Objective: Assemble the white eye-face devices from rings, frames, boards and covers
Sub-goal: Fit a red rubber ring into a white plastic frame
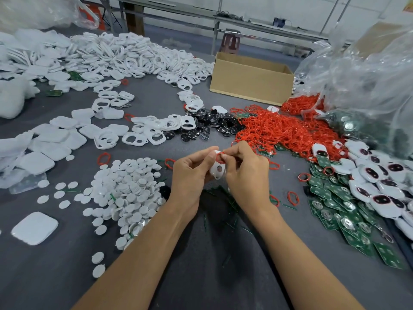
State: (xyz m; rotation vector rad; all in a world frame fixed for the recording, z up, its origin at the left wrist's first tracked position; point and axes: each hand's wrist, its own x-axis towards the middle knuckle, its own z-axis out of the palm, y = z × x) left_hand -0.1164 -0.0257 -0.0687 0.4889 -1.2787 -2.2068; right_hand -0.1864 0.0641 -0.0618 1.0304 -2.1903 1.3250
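Now | left hand (190, 173) grips frame (217, 170) | right hand (245, 173) pinches red ring (218, 155), apparently at frame edge

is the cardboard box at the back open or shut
Open: the cardboard box has no flaps across its top, and its inner walls show. Its contents are hidden from this angle.

Upright white frame (217, 170), red ring (220, 155) at top
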